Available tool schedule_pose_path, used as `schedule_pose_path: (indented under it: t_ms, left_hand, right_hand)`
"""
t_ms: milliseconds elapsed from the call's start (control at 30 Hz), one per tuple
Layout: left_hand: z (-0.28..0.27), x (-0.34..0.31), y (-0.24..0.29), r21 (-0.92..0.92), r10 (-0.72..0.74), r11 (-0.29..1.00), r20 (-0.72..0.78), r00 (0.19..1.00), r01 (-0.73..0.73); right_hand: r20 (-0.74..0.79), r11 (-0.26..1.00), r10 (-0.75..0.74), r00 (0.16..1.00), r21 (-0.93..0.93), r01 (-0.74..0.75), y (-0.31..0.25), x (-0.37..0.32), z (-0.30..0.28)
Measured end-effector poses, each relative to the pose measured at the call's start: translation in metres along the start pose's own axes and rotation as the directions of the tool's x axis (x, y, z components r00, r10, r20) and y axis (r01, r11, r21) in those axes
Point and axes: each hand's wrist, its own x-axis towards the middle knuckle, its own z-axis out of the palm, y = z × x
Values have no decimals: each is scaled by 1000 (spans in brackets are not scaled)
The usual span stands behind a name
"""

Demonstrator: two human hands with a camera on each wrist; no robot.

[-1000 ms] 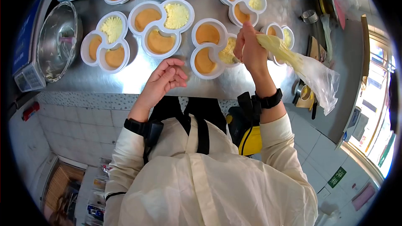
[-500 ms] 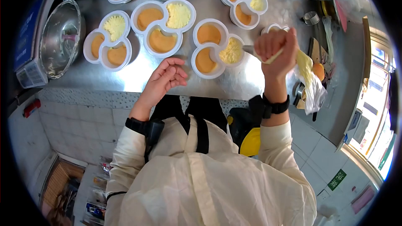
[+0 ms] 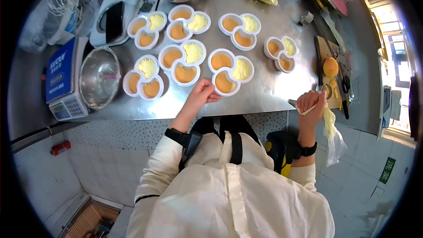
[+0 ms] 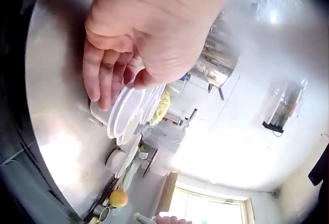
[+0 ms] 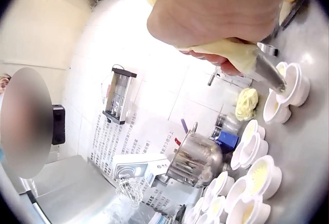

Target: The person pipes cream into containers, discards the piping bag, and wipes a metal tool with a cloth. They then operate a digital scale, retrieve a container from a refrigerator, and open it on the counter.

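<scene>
My left hand is at the front edge of a white three-cup container, thumb and fingers pinching its rim. Pale yellow cream fills the right cup, while tan-orange rounds lie in the other two. In the left wrist view, the curled fingers and thumb come round the container's side. Over the counter's front edge, off to the right, my right hand grips a piping bag. Its metal nozzle points left in the head view, and the bag's loose clear end hangs below the fist.
Several similar containers stand on the steel counter. At left are a metal bowl, a blue box and a scale with a phone. A mango, scissors and a knife lie about a cutting board at right.
My left hand has reached the near container's rim, and that container has turned slightly. The right hand has drawn the piping bag back toward the counter's front edge. The head view has shifted.
</scene>
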Motion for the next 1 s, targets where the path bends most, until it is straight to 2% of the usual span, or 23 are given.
schedule_pose_path:
  t_ms: [67,200,267,300,333,400,433,500,533,567,700,733,800,833,867,933,967,1000]
  left_hand:
    - [5,4,-2,16,-49,999,-19,999,49]
    - [20,12,-17,43,-26,999,64,998,23]
    - [21,16,-23,89,-26,996,94,995,17]
    - [19,14,-23,119,-42,992,107,993,29]
    - [17,9,-19,133,-24,991,63,998,15]
    - [16,-2,-16,262,-85,963,92,992,58]
    - [12,-12,-16,275,-83,960,73,994,60]
    - [2,-41,-19,379,112,918,44,993,-120]
    - [-1,-56,-19,361,150,922,3,989,-141]
    - [-5,-74,-16,342,187,925,-31,982,-165]
    - [-10,-140,-3,440,218,893,-233,948,-97]
    - [-12,-148,-2,448,213,889,-222,951,-95]
    - [-17,-162,-3,393,212,916,-289,934,-86]
    - [-19,-164,-2,392,212,915,-278,937,-91]
    - [-22,-164,-1,397,228,911,-257,939,-113]
    - [-30,-159,1,395,243,908,-221,944,-141]
    - [-37,-154,3,398,231,907,-195,953,-139]
    - [-45,-149,4,401,217,906,-170,961,-134]
  right_hand:
    - [-26,1000,15,1000,-19,-16,-9,-6,-9]
    - [-49,998,24,999,-59,-27,-15,-8,-28]
    - [-44,995,104,994,-2,-104,-14,-8,-36]
    - [-57,991,111,992,-66,-115,-17,-9,-31]
    - [-25,992,121,992,-39,-122,-13,-8,-38]
    - [99,983,146,984,-122,-133,-8,-11,-52]
    - [106,985,149,983,-101,-138,1,-10,-51]
    - [129,956,220,967,-226,-188,10,-23,-60]
    - [113,905,245,963,-382,-186,5,-29,-50]
    - [101,889,328,939,-368,-271,6,-34,-44]
    - [347,858,486,802,-361,-365,12,-46,-19]
    - [335,860,482,810,-355,-366,12,-49,-12]
    - [434,792,587,684,-484,-373,9,-55,2]
    - [481,798,591,647,-468,-380,7,-58,7]
    - [473,798,587,657,-472,-374,3,-61,12]
    - [438,724,656,615,-596,-348,-6,-67,24]
    - [426,719,657,622,-602,-347,-6,-70,28]
    - [339,673,667,663,-656,-341,-6,-74,30]
